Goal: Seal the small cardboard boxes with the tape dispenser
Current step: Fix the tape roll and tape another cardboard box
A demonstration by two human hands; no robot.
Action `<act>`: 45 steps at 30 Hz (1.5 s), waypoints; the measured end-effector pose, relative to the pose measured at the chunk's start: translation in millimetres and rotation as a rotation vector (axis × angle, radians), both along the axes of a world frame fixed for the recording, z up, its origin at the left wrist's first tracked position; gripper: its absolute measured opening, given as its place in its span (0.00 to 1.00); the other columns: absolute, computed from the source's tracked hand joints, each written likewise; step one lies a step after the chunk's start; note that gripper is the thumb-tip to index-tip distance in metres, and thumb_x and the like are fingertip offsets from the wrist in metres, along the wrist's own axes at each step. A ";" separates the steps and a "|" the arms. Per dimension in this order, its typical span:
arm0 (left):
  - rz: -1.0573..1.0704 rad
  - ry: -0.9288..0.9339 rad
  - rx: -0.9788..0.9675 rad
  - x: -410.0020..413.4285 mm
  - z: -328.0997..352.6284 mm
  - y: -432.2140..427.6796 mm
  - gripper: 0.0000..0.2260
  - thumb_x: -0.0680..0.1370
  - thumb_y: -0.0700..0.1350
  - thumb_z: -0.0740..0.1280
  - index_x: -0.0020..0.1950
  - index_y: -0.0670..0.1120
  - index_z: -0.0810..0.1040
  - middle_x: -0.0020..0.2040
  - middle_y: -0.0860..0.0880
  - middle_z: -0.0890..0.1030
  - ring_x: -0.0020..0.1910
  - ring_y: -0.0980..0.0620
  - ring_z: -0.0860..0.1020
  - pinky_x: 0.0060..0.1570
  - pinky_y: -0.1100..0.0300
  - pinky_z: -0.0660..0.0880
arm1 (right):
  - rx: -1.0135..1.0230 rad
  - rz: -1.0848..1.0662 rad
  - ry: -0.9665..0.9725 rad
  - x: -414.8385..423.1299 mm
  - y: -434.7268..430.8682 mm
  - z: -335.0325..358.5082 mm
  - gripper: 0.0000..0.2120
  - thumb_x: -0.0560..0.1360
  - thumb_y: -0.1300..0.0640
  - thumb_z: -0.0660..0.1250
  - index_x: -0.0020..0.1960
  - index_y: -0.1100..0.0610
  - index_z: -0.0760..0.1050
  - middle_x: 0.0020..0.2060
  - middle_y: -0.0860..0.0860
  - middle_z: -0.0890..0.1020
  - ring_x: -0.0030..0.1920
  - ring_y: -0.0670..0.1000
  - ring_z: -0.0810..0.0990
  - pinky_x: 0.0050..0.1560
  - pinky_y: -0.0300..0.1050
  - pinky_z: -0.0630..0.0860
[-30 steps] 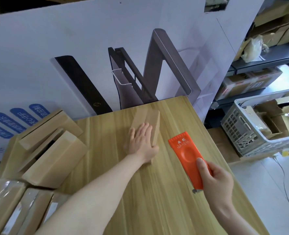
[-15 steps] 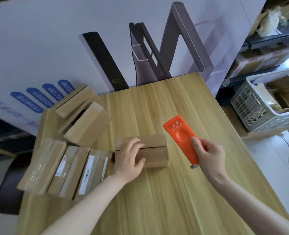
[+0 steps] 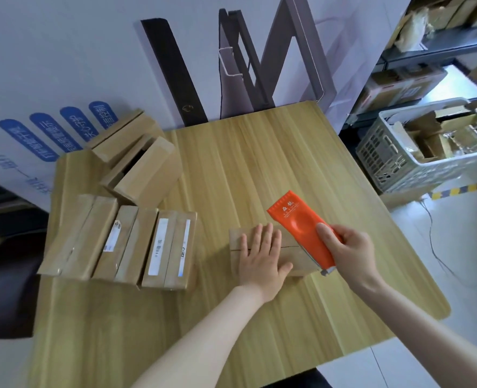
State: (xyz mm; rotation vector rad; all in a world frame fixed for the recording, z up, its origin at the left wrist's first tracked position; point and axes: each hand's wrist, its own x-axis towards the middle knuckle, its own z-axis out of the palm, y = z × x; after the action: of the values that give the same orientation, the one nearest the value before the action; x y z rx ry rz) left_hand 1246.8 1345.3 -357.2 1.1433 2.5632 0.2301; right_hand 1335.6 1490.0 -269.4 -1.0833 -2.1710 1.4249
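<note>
A small cardboard box (image 3: 293,252) lies flat near the middle of the wooden table (image 3: 259,163), its centre seam facing up. My left hand (image 3: 261,259) presses flat on the box with straight, spread fingers. My right hand (image 3: 349,252) grips the orange tape dispenser (image 3: 301,231) by its lower half. The dispenser's metal blade end sits at the box's right edge, and its body slants up and away over the box.
Three taped boxes (image 3: 120,242) lie side by side at the table's left. Two unsealed boxes (image 3: 136,158) are stacked behind them. A white plastic basket (image 3: 399,161) full of cardboard scraps stands on the floor to the right, before metal shelving. A dark chair (image 3: 5,281) sits at left.
My left hand dragged the box from the far side of the table toward me and now lies flat on it. My right hand brought the dispenser over the box's right end.
</note>
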 end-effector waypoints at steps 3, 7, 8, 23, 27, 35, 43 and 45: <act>-0.047 -0.039 0.058 8.9 -2.2 3.3 0.33 0.79 0.61 0.52 0.79 0.49 0.43 0.78 0.52 0.40 0.77 0.50 0.36 0.71 0.45 0.30 | 0.017 0.023 -0.027 7.0 -0.3 1.3 0.17 0.77 0.52 0.69 0.32 0.57 0.78 0.20 0.49 0.73 0.21 0.49 0.71 0.23 0.41 0.65; 0.611 -0.920 0.801 -13.7 38.3 8.2 0.21 0.81 0.42 0.61 0.73 0.38 0.66 0.61 0.59 0.76 0.64 0.61 0.71 0.70 0.57 0.61 | 0.018 0.083 -0.030 8.3 11.9 10.2 0.18 0.77 0.52 0.69 0.33 0.62 0.78 0.21 0.52 0.72 0.23 0.49 0.70 0.25 0.42 0.65; 0.824 -1.056 0.952 -25.7 49.3 4.1 0.19 0.81 0.41 0.62 0.71 0.37 0.69 0.57 0.56 0.80 0.58 0.59 0.76 0.66 0.59 0.67 | 0.010 0.118 -0.026 6.8 15.2 14.9 0.18 0.77 0.52 0.69 0.34 0.63 0.78 0.21 0.54 0.72 0.23 0.50 0.70 0.25 0.44 0.66; 0.806 -1.465 0.785 -49.5 113.1 -19.2 0.07 0.79 0.47 0.65 0.45 0.46 0.79 0.34 0.51 0.82 0.31 0.56 0.80 0.35 0.61 0.79 | -0.071 0.525 -0.042 0.0 39.7 55.2 0.10 0.77 0.53 0.69 0.40 0.55 0.83 0.25 0.58 0.81 0.21 0.60 0.79 0.18 0.44 0.74; 0.848 -1.384 0.782 -44.8 115.6 -20.7 0.03 0.79 0.42 0.65 0.47 0.45 0.78 0.31 0.51 0.81 0.28 0.58 0.78 0.32 0.64 0.78 | -0.061 0.583 -0.054 0.3 39.1 58.6 0.12 0.77 0.53 0.69 0.39 0.58 0.82 0.24 0.56 0.80 0.20 0.57 0.78 0.18 0.40 0.72; 0.765 -1.441 0.813 -36.7 125.0 -28.8 0.10 0.76 0.50 0.67 0.50 0.44 0.78 0.36 0.49 0.79 0.34 0.55 0.77 0.34 0.64 0.78 | -0.044 0.607 -0.053 -0.6 31.4 64.8 0.10 0.76 0.54 0.70 0.39 0.57 0.83 0.24 0.55 0.80 0.20 0.55 0.78 0.18 0.42 0.72; 0.746 -1.684 0.832 -34.6 130.2 -32.9 0.14 0.80 0.51 0.60 0.50 0.42 0.80 0.44 0.43 0.84 0.42 0.48 0.84 0.38 0.59 0.81 | -0.247 0.477 -0.055 -4.2 24.3 68.8 0.19 0.74 0.45 0.69 0.36 0.60 0.82 0.26 0.54 0.80 0.24 0.48 0.76 0.25 0.40 0.70; 0.776 -1.726 0.884 -35.6 129.8 -31.3 0.13 0.82 0.48 0.58 0.52 0.42 0.79 0.47 0.42 0.84 0.44 0.47 0.84 0.40 0.58 0.81 | -0.503 0.335 -0.057 -6.3 22.6 68.7 0.20 0.74 0.44 0.68 0.34 0.59 0.81 0.25 0.53 0.79 0.25 0.47 0.75 0.26 0.38 0.71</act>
State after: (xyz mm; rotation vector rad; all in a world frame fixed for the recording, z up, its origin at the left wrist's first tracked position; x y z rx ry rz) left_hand 1211.2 1314.0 -227.4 -0.2025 1.0290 1.6738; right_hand 1329.3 1512.6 -200.7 -0.9403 -2.1631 2.2010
